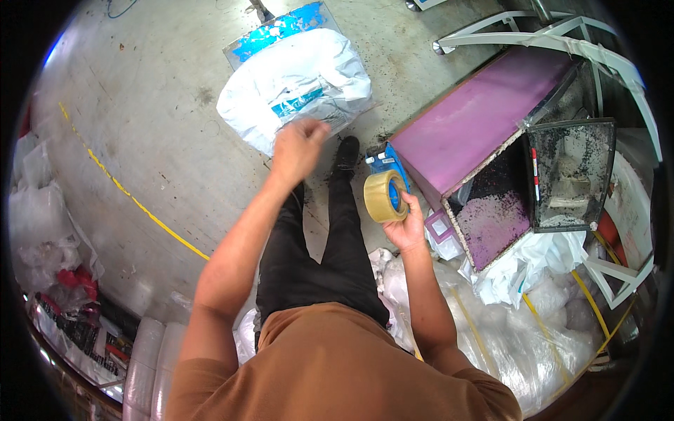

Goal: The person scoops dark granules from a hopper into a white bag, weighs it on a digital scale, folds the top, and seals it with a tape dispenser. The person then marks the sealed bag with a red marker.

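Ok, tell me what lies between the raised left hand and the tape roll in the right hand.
In the head view, between the left hand and the tape roll: the person's black shoe on grey floor.

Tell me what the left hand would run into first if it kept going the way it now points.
Most likely the white plastic sack on the floor: the left hand, blurred and raised, points up-frame straight at it. Nothing else shows between them, though the depth of the gap is unclear from this one view.

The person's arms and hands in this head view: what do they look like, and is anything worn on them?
Both forearms are bare, with no gloves, watch or rings to be seen. The left hand is somewhat motion-blurred; the right hand shows clearly. Short sleeves of a rust-brown T-shirt cover the shoulders and end above the elbows.
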`<state>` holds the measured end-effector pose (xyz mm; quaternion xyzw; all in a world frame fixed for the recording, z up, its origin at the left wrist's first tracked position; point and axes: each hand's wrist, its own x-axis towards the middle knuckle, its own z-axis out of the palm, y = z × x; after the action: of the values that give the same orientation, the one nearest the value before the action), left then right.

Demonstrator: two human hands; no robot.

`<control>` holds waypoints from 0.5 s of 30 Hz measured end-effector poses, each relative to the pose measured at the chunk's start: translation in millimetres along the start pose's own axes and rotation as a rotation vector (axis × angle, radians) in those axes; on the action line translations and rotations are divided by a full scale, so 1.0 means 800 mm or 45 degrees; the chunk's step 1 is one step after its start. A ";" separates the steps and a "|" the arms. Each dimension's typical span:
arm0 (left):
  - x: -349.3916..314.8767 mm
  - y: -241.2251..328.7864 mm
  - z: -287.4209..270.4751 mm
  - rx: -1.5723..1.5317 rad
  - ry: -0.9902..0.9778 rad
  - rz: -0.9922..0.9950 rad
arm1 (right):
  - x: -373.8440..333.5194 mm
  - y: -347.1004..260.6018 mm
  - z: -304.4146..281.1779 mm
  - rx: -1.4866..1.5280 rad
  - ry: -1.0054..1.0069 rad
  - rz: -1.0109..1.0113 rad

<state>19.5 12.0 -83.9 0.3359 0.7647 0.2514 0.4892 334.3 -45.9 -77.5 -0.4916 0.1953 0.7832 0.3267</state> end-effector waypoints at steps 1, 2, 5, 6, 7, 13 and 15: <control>-0.013 0.009 0.015 -0.185 -0.177 -0.162 | 0.001 -0.003 -0.006 0.025 -0.026 0.034; -0.025 0.018 0.028 -0.310 -0.268 -0.280 | 0.000 -0.005 -0.011 -0.044 -0.008 -0.003; -0.033 0.037 0.051 -0.587 -0.507 -0.600 | -0.009 -0.010 -0.007 -0.423 -0.023 -0.218; -0.029 0.041 0.053 -0.629 -0.550 -0.688 | -0.021 -0.009 0.019 -0.658 -0.074 -0.357; -0.024 0.044 0.054 -0.667 -0.596 -0.773 | -0.031 -0.009 0.041 -0.886 -0.128 -0.504; 0.006 0.029 0.064 -0.743 -0.654 -0.782 | -0.043 -0.024 0.077 -1.914 -0.169 -1.133; 0.013 0.025 0.064 -0.797 -0.619 -0.689 | -0.041 -0.031 0.081 -2.066 -0.187 -1.251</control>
<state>68.8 36.1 -95.9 0.0104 0.5758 0.2472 0.7793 319.9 1.8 -18.7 -0.5452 -0.6577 0.4839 0.1898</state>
